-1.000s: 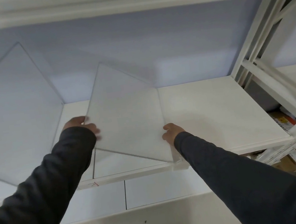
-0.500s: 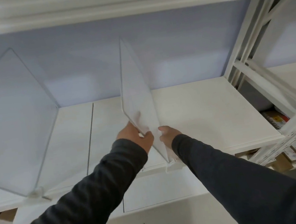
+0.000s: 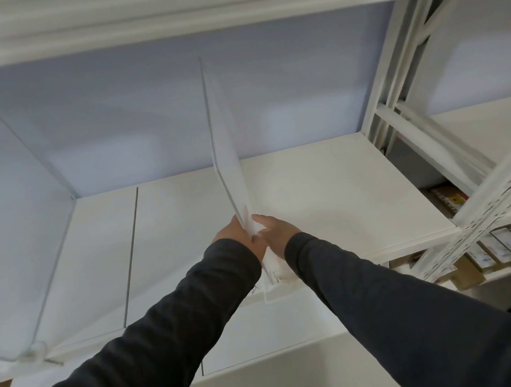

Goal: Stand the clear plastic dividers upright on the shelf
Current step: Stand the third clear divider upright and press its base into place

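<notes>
- Since a second ago you have swung the middle divider up from a slanted lean to almost vertical, and your left hand has come across from its far face to meet your right hand at its near lower corner.
- The middle divider now stands edge-on to you on the shelf, running front to back, its foot at the shelf's front lip.
- Both hands are closed on it: left fingers and right fingers pinch the sheet from opposite faces, just above its foot.
- The second divider stands well to the left of the middle one, already upright in its clip at the same front lip.
- To do this step well, I'd judge you should press the foot squarely onto the lip before easing off; the foot itself is partly hidden by your wrists, so I cannot tell whether it is seated.
- Keep the pinch low and even, since thin clear sheet will likely flex or twist under one-sided pressure.
- Check the top edge against the wall behind the middle divider for plumb, then let go one hand at a time.
</notes>
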